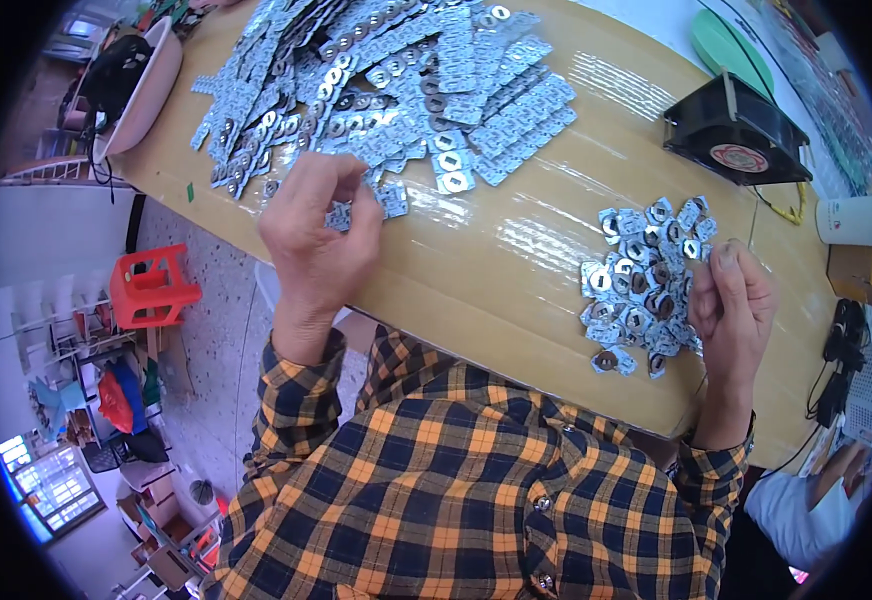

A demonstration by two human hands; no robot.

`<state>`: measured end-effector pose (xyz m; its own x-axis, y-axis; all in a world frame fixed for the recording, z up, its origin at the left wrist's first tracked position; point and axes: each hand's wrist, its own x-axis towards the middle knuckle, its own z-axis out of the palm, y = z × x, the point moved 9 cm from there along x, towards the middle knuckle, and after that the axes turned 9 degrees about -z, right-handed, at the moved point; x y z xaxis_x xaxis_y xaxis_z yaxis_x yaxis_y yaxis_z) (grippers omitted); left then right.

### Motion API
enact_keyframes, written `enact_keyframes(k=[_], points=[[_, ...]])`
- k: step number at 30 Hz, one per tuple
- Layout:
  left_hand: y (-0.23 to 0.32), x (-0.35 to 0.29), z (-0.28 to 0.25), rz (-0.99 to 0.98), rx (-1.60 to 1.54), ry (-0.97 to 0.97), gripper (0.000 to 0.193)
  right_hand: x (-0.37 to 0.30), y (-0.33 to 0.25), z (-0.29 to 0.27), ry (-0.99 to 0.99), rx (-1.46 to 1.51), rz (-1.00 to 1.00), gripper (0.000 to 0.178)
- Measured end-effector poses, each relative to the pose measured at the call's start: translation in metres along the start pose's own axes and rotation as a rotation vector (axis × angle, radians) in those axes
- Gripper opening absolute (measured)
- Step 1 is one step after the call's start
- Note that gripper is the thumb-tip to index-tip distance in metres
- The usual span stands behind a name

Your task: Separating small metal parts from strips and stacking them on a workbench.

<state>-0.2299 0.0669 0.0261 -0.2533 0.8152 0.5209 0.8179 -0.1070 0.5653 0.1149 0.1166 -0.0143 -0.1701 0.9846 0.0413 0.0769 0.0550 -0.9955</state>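
Observation:
My left hand (318, 225) is closed at the near edge of a large heap of circuit board strips (346, 75), grey-blue with round metal discs. Between its thumb and curled fingers shows a short circuit board strip (394, 200), whose end sticks out past the thumb. On the right, my right hand (736, 305) is closed, thumb pressed against the fingers, at the right edge of a pile of small single circuit boards (636, 285). Many of these boards carry a round metal disc. What the right fingers hold, if anything, is hidden.
A black fan (738, 130) stands at the back right of the brown table (476, 300), near a white cup (856, 220) and a green round object (731, 50). A pink basin (146, 95) sits at the far left. A red stool (154, 287) is on the floor.

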Motion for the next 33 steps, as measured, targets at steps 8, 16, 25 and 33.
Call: enact_keyframes(k=[8,16,25,33], points=[[-0.015,-0.016,-0.018,0.056,0.152,-0.219,0.021,-0.011,0.001,0.021,0.01,0.032,-0.011,0.027],[0.016,-0.049,0.065,-0.491,-0.785,-0.5,0.013,-0.012,0.0,0.003,-0.047,-0.182,-0.042,0.029],[0.098,-0.047,0.16,-0.891,-1.406,-0.556,0.025,-0.012,0.005,0.012,-0.468,-0.098,-0.202,0.025],[0.121,-0.034,0.175,-0.899,-1.487,-0.507,0.019,0.001,-0.016,-0.014,-0.411,-0.122,-0.323,0.027]])
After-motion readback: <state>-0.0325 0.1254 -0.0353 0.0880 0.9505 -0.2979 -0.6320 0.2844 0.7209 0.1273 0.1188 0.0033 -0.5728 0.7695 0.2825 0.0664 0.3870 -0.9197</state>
